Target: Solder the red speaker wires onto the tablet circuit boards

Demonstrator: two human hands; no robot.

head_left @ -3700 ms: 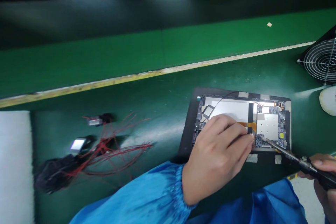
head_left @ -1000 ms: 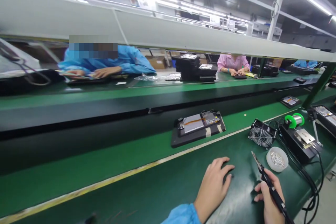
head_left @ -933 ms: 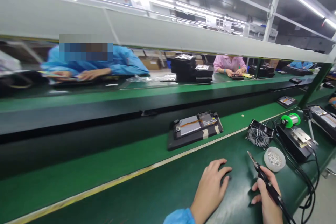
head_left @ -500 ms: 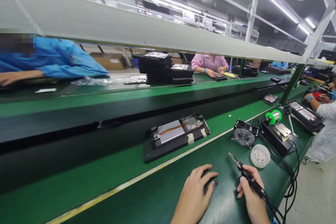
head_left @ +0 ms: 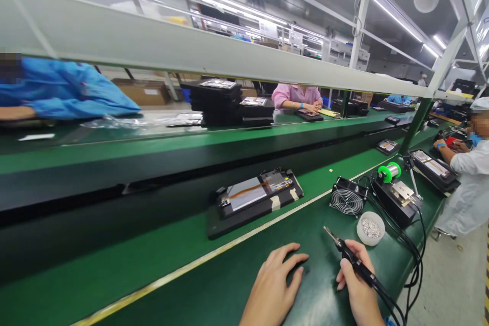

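My left hand [head_left: 273, 285] lies flat on the green bench with its fingers spread and nothing in it. My right hand [head_left: 359, 293] is closed round the black handle of a soldering iron [head_left: 353, 260], whose metal tip points up and to the left. Beyond both hands, on the green belt, an opened tablet [head_left: 254, 191] with bare circuit board and orange ribbon cable rests on a black tray [head_left: 229, 221], out of reach of my fingers.
To the right stand a small black fan [head_left: 347, 197], a white dish of solder scraps [head_left: 370, 227], and a soldering station with a green solder spool [head_left: 388, 171]. Black cables [head_left: 414, 260] trail off the bench edge. Other people work across and along the line.
The tablet on its tray left my hands and went onto the belt. Over the last second my view swung right and the tray slid leftward in it; both hands stay on the bench.
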